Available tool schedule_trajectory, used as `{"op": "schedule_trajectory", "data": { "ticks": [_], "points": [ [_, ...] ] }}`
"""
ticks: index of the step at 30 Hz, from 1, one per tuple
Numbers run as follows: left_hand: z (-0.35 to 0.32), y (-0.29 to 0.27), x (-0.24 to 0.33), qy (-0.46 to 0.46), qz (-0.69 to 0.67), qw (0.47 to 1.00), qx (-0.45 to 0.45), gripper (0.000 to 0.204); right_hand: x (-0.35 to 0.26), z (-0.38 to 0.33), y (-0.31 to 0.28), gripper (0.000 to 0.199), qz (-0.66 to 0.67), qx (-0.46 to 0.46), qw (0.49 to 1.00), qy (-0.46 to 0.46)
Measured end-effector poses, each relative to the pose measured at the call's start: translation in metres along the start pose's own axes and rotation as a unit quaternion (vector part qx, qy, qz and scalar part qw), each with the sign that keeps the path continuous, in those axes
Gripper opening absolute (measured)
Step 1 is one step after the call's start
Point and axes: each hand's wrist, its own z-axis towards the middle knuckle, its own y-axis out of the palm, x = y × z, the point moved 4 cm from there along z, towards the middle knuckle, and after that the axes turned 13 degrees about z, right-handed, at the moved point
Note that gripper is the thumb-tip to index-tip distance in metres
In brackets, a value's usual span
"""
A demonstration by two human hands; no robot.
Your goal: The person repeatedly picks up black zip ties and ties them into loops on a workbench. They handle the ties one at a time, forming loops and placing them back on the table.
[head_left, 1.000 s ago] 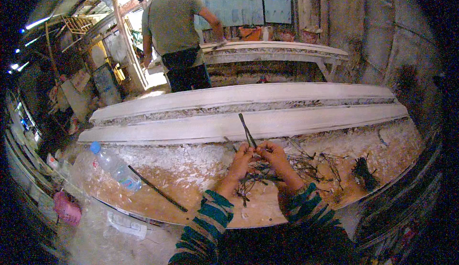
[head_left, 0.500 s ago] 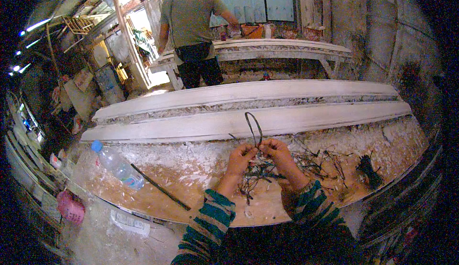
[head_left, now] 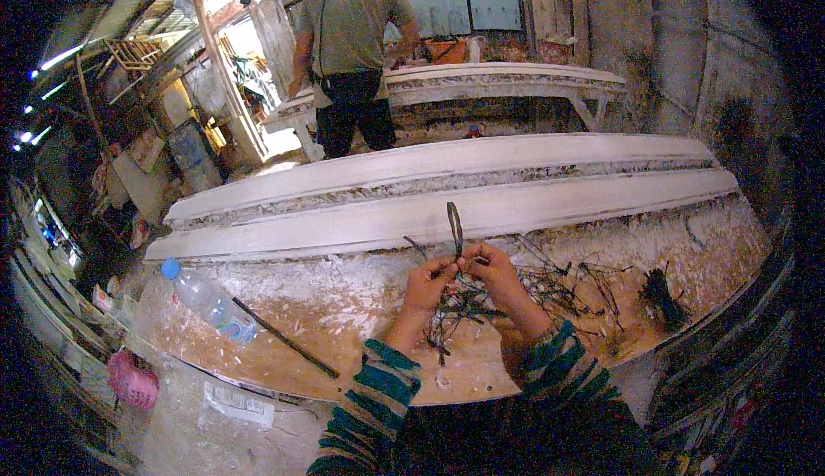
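My left hand and my right hand meet fingertip to fingertip above the bench. Both are closed on a dark, thin strip, bent into a narrow upright loop that rises above my fingers. Whether it is wire, cord or plant stem I cannot tell, and its ends are hidden in my fingers. Beneath and around my hands lies a loose tangle of similar dark strips. A tied-looking dark bundle rests farther right. Left of my hands a straight dark rod lies slantwise.
Two long white boards run across the work table beyond my hands. A clear plastic bottle with a blue cap lies at left. A pink basket stands below left. Another person stands at a far bench.
The loop between my fingers has turned and looks narrower. Both hands keep their grip, close together. The other person's right arm has shifted slightly.
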Motion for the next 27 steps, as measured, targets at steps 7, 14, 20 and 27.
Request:
{"op": "schedule_trajectory", "data": {
  "ticks": [7,14,20,27],
  "points": [
    [-0.001,-0.001,0.004,0.008,0.005,1.000,-0.010,0.023,0.006,0.003,-0.003,0.010,-0.010,0.008,1.000,-0.008],
    [-0.005,0.001,0.011,0.004,-0.007,1.000,-0.016,0.020,0.004,0.001,0.000,0.012,0.014,-0.013,1.000,0.015],
    [-0.004,-0.002,0.016,0.055,0.094,0.994,-0.009,0.015,-0.007,-0.003,0.005,0.023,-0.005,0.027,0.999,-0.020],
    [-0.004,-0.008,0.007,0.003,0.128,0.991,0.049,0.018,-0.033,-0.021,0.019,0.033,-0.111,-0.088,0.981,-0.134]
  ]
}}
